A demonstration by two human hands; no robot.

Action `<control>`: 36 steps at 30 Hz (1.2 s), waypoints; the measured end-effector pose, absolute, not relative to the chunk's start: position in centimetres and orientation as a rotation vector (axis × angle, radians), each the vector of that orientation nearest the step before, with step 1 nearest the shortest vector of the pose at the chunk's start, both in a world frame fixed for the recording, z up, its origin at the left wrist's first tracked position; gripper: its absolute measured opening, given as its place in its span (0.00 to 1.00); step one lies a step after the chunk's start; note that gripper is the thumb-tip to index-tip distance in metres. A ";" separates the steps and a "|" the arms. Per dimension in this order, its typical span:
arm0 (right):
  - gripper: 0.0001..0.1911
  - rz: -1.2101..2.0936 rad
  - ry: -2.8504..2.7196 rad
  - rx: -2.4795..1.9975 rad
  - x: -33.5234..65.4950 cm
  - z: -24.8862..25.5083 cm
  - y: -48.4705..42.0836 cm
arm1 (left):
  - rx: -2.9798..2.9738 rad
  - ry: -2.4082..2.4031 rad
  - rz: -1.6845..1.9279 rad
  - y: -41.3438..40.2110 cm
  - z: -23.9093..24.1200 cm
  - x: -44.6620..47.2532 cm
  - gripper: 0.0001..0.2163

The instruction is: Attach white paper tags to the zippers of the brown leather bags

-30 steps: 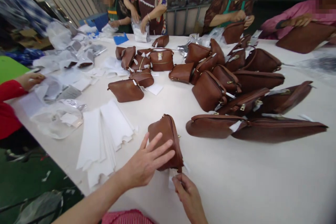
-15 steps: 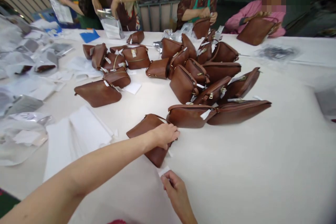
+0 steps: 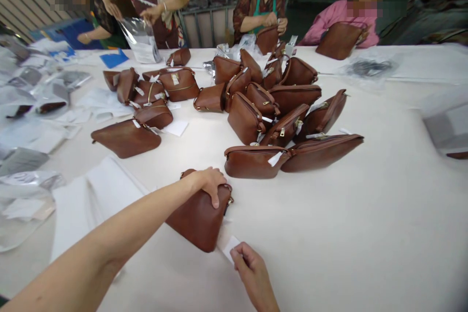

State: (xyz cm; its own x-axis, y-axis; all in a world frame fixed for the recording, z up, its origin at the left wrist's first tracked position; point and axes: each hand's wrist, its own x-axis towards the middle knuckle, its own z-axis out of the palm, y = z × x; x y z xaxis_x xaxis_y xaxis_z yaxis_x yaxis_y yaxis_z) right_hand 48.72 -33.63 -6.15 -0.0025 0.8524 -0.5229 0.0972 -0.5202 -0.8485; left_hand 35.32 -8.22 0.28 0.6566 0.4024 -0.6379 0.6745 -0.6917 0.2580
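Observation:
My left hand (image 3: 208,183) grips the top of a small brown leather bag (image 3: 197,219) that stands tilted on the white table (image 3: 347,234) close to me. Just below the bag, my right hand (image 3: 250,268) pinches a small white paper tag (image 3: 230,246) that lies by the bag's lower corner. Two long brown bags (image 3: 256,161) lie side by side right behind my left hand.
A heap of brown bags (image 3: 270,102) fills the table's middle, and another group (image 3: 146,92) lies at the left. White paper sheets (image 3: 98,195) and clear plastic wrappers (image 3: 22,200) cover the left side. Several people work at the far edge.
My left hand went from flat on the bag's side to gripping its top, and the bag now stands more upright. The view swung to the right. My right hand keeps the tag.

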 end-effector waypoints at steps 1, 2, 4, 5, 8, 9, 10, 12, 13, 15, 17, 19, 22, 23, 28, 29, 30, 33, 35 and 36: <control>0.22 1.579 -0.989 -1.669 48.8 -6.1 -33.7 | 2.399 0.841 -0.734 -9.0 0.9 34.6 0.30; 0.22 1.579 -0.987 -1.670 48.9 -5.9 -33.8 | 2.409 0.854 -0.703 -10.1 1.8 33.7 0.27; 0.23 1.582 -0.983 -1.668 49.1 -5.4 -33.9 | 2.443 0.916 -0.625 -12.9 3.7 31.6 0.20; 0.23 1.582 -0.981 -1.660 49.1 -5.0 -34.0 | 2.465 0.962 -0.576 -14.6 4.6 30.4 0.17; 0.23 1.599 -0.983 -1.619 48.9 -3.4 -34.2 | 2.528 1.076 -0.324 -20.1 6.7 27.0 0.10; 0.23 1.614 -0.990 -1.600 48.7 -2.8 -34.3 | 2.537 1.092 -0.212 -22.0 6.9 26.0 0.09; 0.22 1.630 -1.000 -1.579 48.5 -2.1 -34.4 | 2.539 1.105 -0.106 -23.7 7.0 25.2 0.08; 0.22 1.665 -1.028 -1.544 47.9 -1.0 -34.7 | 2.523 1.133 0.030 -26.8 6.6 24.0 0.05; 0.22 1.681 -1.043 -1.533 47.5 -0.6 -34.9 | 2.516 1.153 0.067 -28.0 6.3 23.6 0.05; 0.21 1.715 -1.056 -1.520 46.6 -0.1 -35.5 | 2.529 1.182 0.077 -29.7 5.8 23.4 0.15; 0.20 1.760 -1.023 -1.515 45.6 0.1 -36.0 | 2.565 1.193 0.037 -30.1 5.7 23.6 0.26; 0.18 1.788 -0.949 -1.515 44.8 -0.1 -36.4 | 2.581 1.187 -0.033 -29.7 6.0 24.0 0.31; 0.17 1.770 -0.892 -1.521 44.4 -0.4 -36.7 | 2.568 1.130 -0.082 -28.7 6.4 24.5 0.30; 0.17 1.755 -0.905 -1.522 44.4 -0.5 -36.7 | 2.575 1.096 -0.080 -28.5 6.4 24.5 0.28; 0.15 1.583 -1.176 -1.542 45.4 -0.6 -36.5 | 2.639 0.911 -0.068 -28.9 5.8 23.9 0.25; 0.14 1.530 -1.265 -1.539 45.5 -0.7 -36.5 | 2.657 0.889 -0.084 -29.0 5.7 23.8 0.28; 0.12 1.474 -1.354 -1.537 45.6 -0.8 -36.4 | 2.673 0.874 -0.112 -29.1 5.7 23.8 0.32; 0.11 1.325 -1.595 -1.546 45.6 -1.1 -36.0 | 2.689 0.840 -0.209 -29.0 5.9 24.0 0.35; 0.11 1.265 -1.700 -1.564 45.4 -1.3 -35.7 | 2.698 0.819 -0.220 -28.8 6.0 24.1 0.29; 0.11 1.252 -1.731 -1.571 45.3 -1.4 -35.6 | 2.711 0.806 -0.208 -28.8 6.1 24.2 0.26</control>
